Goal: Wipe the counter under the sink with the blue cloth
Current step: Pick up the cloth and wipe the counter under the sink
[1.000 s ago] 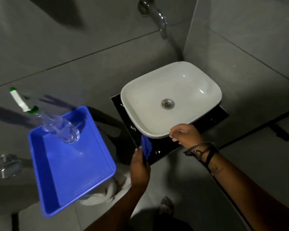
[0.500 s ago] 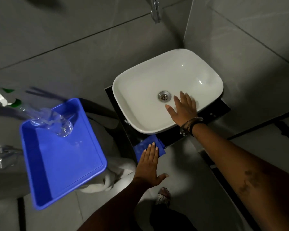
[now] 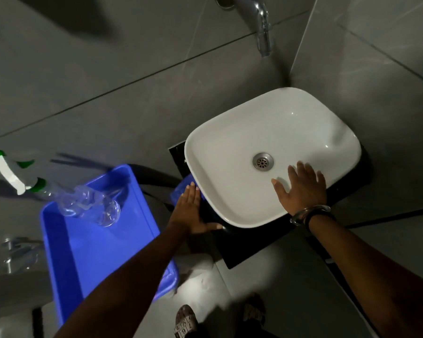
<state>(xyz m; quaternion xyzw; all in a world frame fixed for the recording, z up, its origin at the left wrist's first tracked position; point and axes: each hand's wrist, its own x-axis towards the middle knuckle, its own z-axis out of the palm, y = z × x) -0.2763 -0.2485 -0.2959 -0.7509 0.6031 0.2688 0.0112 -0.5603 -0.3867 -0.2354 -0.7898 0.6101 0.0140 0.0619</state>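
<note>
Here the white ceramic basin sits on the black glossy bench. The right hand braces flat inside it, holding nothing. The left hand, open-palmed, presses the blue cloth against the bench's left strip beside the basin; firm, overlapping strokes along the basin's edge would serve best. No writing is legible.

Bare arms (bangles on rt wrist).

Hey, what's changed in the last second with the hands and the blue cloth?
The left hand went from pinching the blue cloth upright to pressing it flat on the black counter, sliding left along the sink. The right hand left the rim and lies flat in the basin. Blue tray and spray bottle unchanged.
</note>
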